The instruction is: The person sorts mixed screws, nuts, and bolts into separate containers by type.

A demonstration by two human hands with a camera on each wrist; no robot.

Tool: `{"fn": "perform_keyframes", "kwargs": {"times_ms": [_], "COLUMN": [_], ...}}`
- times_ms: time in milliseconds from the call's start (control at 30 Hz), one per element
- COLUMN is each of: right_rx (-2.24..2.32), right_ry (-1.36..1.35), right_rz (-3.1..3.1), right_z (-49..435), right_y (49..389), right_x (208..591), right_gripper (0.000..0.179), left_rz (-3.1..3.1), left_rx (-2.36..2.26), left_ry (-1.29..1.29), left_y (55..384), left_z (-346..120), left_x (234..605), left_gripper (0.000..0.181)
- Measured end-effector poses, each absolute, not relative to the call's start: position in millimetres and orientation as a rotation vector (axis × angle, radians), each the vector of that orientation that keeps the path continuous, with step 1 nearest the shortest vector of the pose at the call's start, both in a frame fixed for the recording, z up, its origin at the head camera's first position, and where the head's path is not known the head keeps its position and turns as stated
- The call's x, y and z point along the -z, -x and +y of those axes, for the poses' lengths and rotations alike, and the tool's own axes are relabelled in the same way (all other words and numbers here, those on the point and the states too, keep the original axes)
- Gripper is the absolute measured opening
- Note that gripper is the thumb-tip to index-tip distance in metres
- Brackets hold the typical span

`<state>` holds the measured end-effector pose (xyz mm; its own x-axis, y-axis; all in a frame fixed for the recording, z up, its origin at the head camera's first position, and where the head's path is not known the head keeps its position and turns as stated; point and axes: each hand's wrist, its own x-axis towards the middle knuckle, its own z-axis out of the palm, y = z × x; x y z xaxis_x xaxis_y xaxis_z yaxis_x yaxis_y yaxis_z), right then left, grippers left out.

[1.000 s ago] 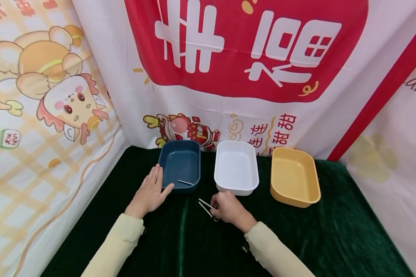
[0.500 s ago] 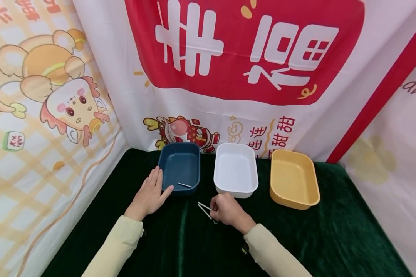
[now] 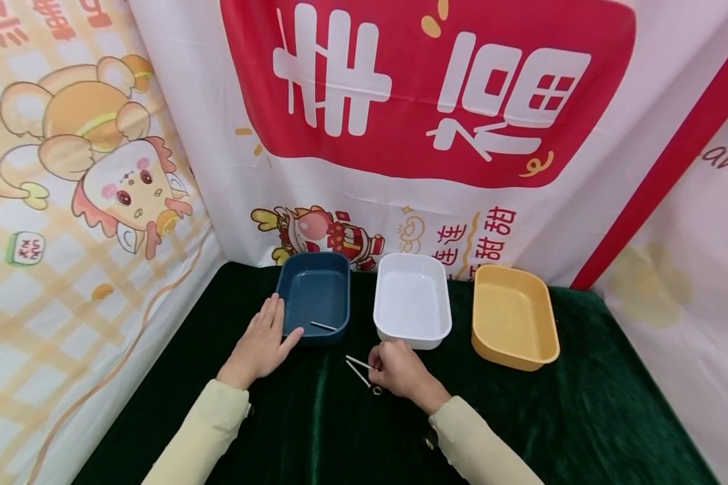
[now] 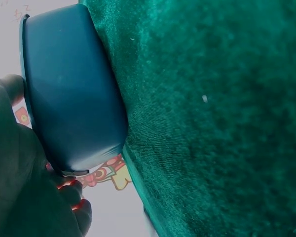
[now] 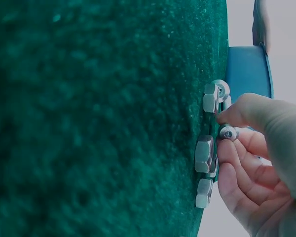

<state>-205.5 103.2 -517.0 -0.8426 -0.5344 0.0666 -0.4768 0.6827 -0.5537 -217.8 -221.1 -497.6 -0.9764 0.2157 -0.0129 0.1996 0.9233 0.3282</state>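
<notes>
My right hand (image 3: pixel 400 370) pinches a metal socket-head bolt (image 5: pixel 228 133) between thumb and fingers, low over the green cloth. A second bolt (image 3: pixel 358 374) lies just beside it, at an angle. Several hex nuts stand close to my fingertips: one nut (image 5: pixel 204 154) is right below the held bolt, one nut (image 5: pixel 211 98) is near the thumb, and a smaller one shows lower down. My left hand (image 3: pixel 259 343) rests with straight fingers on the near left rim of the dark blue bin (image 3: pixel 315 289). Inside that bin lies a thin metal rod (image 3: pixel 324 326).
To the right of the blue bin stand a white bin (image 3: pixel 411 296) and a yellow bin (image 3: pixel 516 316), in a row at the back. Green velvet cloth (image 3: pixel 352 444) covers the table. Printed curtains (image 3: pixel 425 168) hang behind and at both sides.
Both hands keep nearly the same places. The whole scene sits slightly lower in the head view than before.
</notes>
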Motion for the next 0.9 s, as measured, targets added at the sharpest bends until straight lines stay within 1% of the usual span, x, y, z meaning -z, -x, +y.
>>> {"fn": "perform_keyframes", "kwargs": {"times_ms": [233, 900], "right_rx": [0.943, 1.058], "right_ry": [0.926, 0.979], "right_rz": [2.799, 2.844], "right_z": [106.4, 113.1], "right_y": [203.0, 201.1], "right_x": [513.2, 490.6], "right_gripper": [0.005, 0.009], "left_rz": [3.034, 3.033], "left_rx": [-0.514, -0.52], "left_ry": [-0.334, -0.336], "left_y": [217.6, 217.5], "left_z": [-221.7, -222.0], "left_x": [498.5, 498.5], "left_gripper": [0.09, 0.091]}}
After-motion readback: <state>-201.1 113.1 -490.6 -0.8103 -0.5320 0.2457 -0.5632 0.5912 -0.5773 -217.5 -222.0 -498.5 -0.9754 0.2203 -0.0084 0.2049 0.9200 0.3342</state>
